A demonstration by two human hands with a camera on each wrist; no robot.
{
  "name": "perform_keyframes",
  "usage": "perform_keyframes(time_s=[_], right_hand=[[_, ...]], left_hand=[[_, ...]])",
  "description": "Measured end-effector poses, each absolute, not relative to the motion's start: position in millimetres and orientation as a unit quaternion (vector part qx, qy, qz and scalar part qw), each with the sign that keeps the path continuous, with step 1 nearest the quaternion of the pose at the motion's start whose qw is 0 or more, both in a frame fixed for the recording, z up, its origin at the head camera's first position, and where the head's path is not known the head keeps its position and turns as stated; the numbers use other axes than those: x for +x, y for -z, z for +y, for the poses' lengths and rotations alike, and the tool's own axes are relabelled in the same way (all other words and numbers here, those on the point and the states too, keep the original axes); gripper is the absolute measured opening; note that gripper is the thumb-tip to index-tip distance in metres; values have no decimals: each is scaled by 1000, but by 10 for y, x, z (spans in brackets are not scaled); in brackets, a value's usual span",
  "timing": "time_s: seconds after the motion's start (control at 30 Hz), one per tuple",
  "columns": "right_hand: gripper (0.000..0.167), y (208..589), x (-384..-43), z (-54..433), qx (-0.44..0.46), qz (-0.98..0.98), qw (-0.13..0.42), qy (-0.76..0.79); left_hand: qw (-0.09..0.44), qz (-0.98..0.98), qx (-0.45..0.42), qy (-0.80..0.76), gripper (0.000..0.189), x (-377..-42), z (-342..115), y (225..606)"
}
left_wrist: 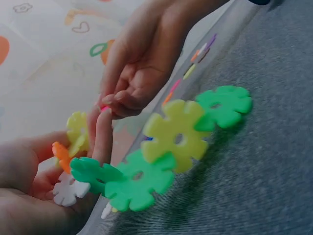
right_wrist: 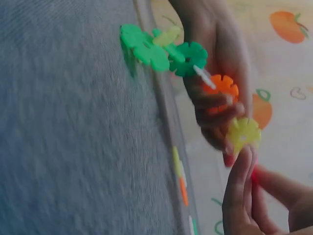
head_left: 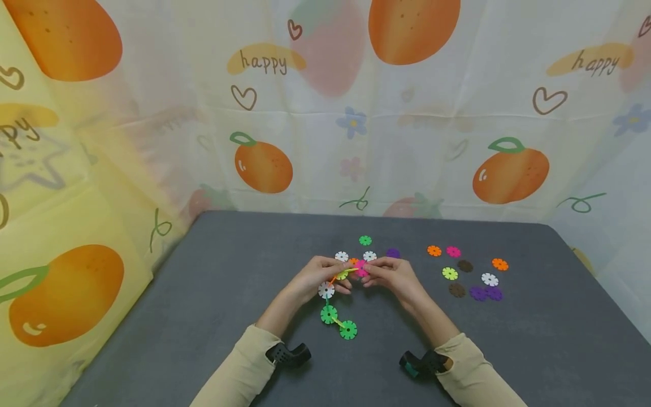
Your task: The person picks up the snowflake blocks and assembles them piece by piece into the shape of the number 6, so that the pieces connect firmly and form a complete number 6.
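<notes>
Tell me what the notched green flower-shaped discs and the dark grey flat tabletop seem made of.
Notched green flower-shaped discs: probably plastic, smooth and low-sheen, judging by even colour and clean-cut slots.
Dark grey flat tabletop: matte, possibly fabric-covered, as fine ribbing shows up close.

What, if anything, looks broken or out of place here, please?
Nothing stands out: the left hand holds a joined chain, the right hand a pink disc, and the loose discs lie scattered, with no visible damage.
</notes>
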State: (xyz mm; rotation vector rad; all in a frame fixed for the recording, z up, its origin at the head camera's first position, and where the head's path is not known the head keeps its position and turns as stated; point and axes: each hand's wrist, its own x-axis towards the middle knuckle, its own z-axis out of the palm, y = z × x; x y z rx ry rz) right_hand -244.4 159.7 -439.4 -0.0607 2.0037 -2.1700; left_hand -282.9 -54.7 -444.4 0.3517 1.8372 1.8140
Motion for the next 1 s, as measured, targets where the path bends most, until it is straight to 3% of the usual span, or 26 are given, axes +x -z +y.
perform_keyframes(time_s=[0.17,0.47,0.73,1.0], right_hand=[[41,4407,-2484,1615,-22,694,85,715],[23,4543,-2570,1836,23,856,-79,511],[32,4629,-2604,1891,-4,913,-100,396],[18,4655,-2603,1882,0,911,-108,398]], left_hand=[[251,671,115,-688,37,-2847,-556,4476],[254,690,90,-671,32,-2858,-610,4496],[256,692,84,-669,33,-2841,-607,4473],[258,697,80,-665,36,-2851,-615,4469]])
